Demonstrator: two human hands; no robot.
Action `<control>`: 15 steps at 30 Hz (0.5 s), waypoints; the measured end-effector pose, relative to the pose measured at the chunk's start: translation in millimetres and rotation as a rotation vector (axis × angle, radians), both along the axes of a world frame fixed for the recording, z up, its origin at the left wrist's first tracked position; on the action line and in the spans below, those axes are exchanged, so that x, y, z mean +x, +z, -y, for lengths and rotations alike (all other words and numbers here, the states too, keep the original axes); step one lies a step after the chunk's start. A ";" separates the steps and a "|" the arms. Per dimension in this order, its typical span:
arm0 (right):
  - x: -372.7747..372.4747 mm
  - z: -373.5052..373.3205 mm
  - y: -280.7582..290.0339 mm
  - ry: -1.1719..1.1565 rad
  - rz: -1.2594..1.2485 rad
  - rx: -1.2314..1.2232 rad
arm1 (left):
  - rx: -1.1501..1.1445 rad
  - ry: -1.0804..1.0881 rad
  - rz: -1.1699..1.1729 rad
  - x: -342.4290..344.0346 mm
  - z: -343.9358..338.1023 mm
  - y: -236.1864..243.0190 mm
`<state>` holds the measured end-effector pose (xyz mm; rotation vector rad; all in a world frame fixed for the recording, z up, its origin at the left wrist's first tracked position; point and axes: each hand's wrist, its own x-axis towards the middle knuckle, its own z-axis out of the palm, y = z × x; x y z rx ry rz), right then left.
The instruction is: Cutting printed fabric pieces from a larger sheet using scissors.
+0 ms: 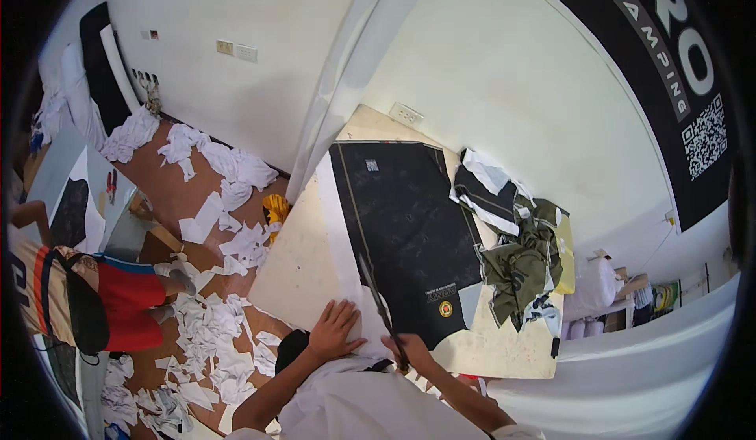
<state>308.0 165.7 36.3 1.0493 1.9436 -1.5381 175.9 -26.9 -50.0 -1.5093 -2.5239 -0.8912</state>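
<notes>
1. Nearest, the person's own pale shirt (346, 404) fills the space behind both grips.
2. The left grip (335, 331) lies flat, palm down and fingers slightly spread, on the near part of a white strip (340, 243); it pinches nothing.
3. The right grip (409, 352), to the right of the left grip, is closed around the handles of long, dark scissors (376, 292).
4. The scissors' blades point forward and slightly left from the right grip, along the border between the white strip and a black panel (405, 220). Whether the blades are parted is too small to tell.
5. The black panel spreads ahead of the right grip, with a round yellow-and-red emblem (446, 309) on its near part, forward and right of that grip.
6. Everything here lies on a pale surface (508, 357), whose bare near corner is right of the right grip.
7. Farther forward and right of the right grip, olive fabric (520, 271) lies crumpled beside black-and-white scraps (488, 186).
8. Left of the left grip, white offcuts (209, 330) litter the brown floor (161, 196); beyond them is a co-worker in red shorts (130, 306).
9. Farthest ahead of both grips is a white wall (268, 7), with a black banner (622, 38) far off to the right.
</notes>
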 end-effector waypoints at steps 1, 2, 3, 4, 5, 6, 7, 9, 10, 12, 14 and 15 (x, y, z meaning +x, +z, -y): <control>9.6 -1.7 3.5 0.017 -0.025 0.033 | -0.003 -0.010 0.000 -0.5 0.1 -0.3; 21.4 -4.8 5.8 0.103 -0.074 0.259 | 0.006 0.004 0.001 -0.8 0.5 -0.5; 32.3 -11.3 6.1 0.191 -0.063 0.468 | 0.003 -0.003 0.004 -1.3 0.7 -0.2; 39.3 -21.3 2.7 0.210 -0.213 0.646 | -0.001 -0.013 0.010 0.0 1.1 0.7; 42.8 -34.4 -4.0 0.231 -0.306 0.807 | -0.001 -0.014 0.014 0.8 0.7 2.1; 42.6 -51.8 -13.1 0.120 -0.185 0.733 | -0.011 0.004 0.035 1.6 0.7 3.8; 42.2 -72.0 -22.0 0.115 -0.326 0.826 | -0.029 0.023 0.052 1.6 0.6 5.6; 42.6 -107.8 -41.2 0.100 -0.404 0.968 | -0.046 0.034 0.045 3.1 -0.4 9.7; 41.2 -122.4 -51.1 0.087 -0.417 1.031 | -0.058 0.045 0.025 2.8 -0.8 11.6; 53.7 -139.2 -61.9 0.011 -0.245 1.041 | -0.104 -0.001 0.028 3.8 0.0 14.6; 68.5 -155.1 -59.8 -0.012 -0.310 1.063 | -0.137 -0.051 0.035 6.7 2.9 16.6; 78.6 -157.6 -57.1 -0.038 -0.250 1.120 | -0.120 -0.133 0.108 8.6 4.2 17.2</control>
